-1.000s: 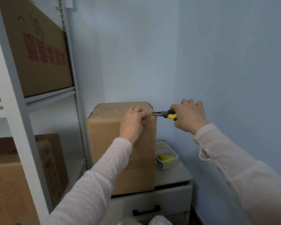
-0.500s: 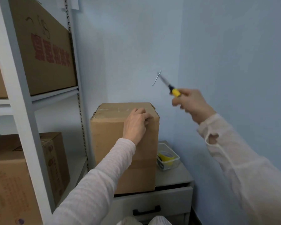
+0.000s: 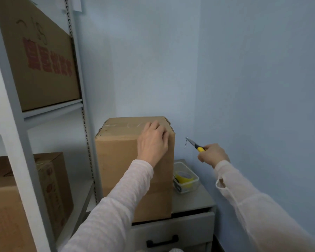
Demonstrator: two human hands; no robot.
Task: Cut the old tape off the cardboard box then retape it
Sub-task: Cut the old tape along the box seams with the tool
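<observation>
A tall brown cardboard box (image 3: 120, 160) stands on a grey drawer cabinet (image 3: 191, 200), with clear old tape (image 3: 116, 126) across its top. My left hand (image 3: 153, 142) rests on the box's top front-right edge, fingers curled over it. My right hand (image 3: 212, 155) grips yellow-handled pliers (image 3: 195, 145) to the right of the box, clear of it. A thin bent metal piece (image 3: 185, 142), like a staple, hangs from the pliers' tip.
A clear plastic tub (image 3: 191, 186) holding a yellow tape roll (image 3: 183, 176) sits on the cabinet right of the box. A white metal shelf rack (image 3: 49, 111) with more cardboard boxes stands at the left. Blue walls close the corner behind and at the right.
The pliers left the box's top right edge with the metal piece, swung up high, and now have come down beside the box. My left hand stayed on the box.
</observation>
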